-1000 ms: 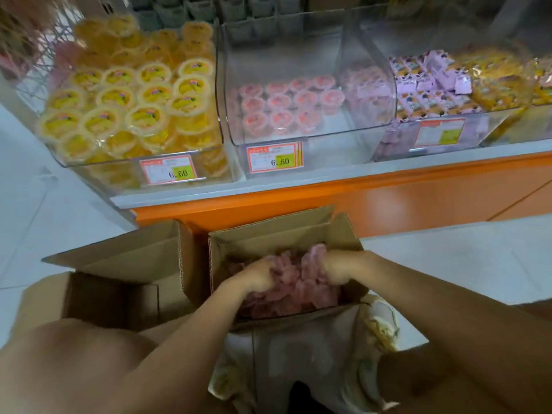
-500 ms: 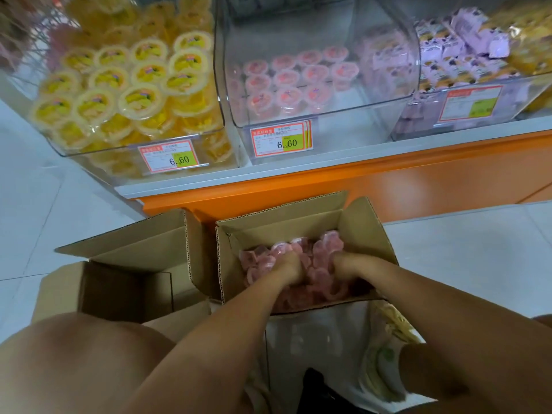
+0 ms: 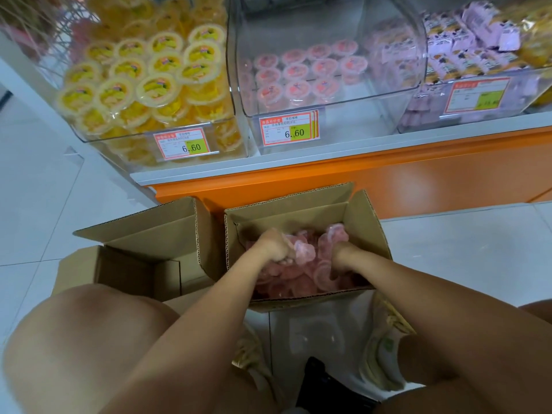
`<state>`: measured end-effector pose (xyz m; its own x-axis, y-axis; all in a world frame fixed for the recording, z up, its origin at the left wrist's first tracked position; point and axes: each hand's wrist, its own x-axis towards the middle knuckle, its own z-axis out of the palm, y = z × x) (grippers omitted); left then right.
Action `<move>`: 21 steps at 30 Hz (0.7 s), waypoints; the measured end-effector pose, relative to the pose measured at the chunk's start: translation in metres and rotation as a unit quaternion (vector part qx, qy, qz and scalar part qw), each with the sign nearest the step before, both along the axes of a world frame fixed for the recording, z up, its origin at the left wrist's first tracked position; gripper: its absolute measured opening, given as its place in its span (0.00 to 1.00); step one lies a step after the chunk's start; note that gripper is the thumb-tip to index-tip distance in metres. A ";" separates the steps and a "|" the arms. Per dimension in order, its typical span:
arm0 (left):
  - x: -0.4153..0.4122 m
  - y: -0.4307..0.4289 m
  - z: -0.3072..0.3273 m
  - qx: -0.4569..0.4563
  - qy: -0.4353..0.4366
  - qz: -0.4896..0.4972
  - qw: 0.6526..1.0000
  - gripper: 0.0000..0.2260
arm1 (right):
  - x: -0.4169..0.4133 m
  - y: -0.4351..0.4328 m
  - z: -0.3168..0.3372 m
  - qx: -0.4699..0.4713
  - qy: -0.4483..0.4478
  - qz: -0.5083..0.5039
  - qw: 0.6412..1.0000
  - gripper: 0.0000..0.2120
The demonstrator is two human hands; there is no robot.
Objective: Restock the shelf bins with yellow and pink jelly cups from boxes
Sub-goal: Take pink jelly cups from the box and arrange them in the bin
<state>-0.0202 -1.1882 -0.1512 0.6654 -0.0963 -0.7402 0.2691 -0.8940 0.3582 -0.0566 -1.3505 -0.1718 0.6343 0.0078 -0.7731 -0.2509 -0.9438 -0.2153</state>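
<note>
Both hands, left (image 3: 276, 248) and right (image 3: 343, 258), curl around pink jelly cups (image 3: 298, 282) in the cardboard box (image 3: 369, 231). The yellow bin (image 3: 137, 144) at upper left looks full; the pink bin (image 3: 358, 124) is mostly unfilled.

My left hand (image 3: 276, 248) and right hand (image 3: 343, 258) are bare, forearms (image 3: 209, 309) and knees (image 3: 89, 339) too — pale cream trainers (image 3: 385, 357) on my feet, yellowish laces (image 3: 392, 319).

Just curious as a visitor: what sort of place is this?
Probably a shop: clear plastic shelf bins hold round yellow jelly cups and pink jelly cups, with red-and-yellow price tags in front.
</note>
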 end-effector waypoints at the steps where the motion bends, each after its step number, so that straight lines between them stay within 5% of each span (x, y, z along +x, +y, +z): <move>1: 0.003 0.003 0.004 -0.003 -0.005 0.005 1.000 0.02 | 0.000 0.005 0.002 -0.015 0.015 0.006 1.000 0.26; 4: 0.009 0.015 0.006 0.044 -0.035 -0.019 0.998 0.02 | -0.001 0.013 -0.009 -0.033 0.018 0.032 0.999 0.32; 16: 0.003 0.032 0.038 0.010 -0.032 -0.014 0.999 0.04 | -0.010 -0.012 -0.019 0.145 -0.074 -0.024 0.986 0.11; 18: 0.006 0.035 0.065 -0.043 -0.067 0.013 0.997 0.04 | -0.001 -0.019 0.013 0.297 -0.026 -0.137 0.945 0.06; 21: 0.008 0.036 0.125 -0.164 -0.133 -0.003 0.977 0.03 | 0.006 -0.037 0.100 0.537 0.056 -0.220 0.812 0.12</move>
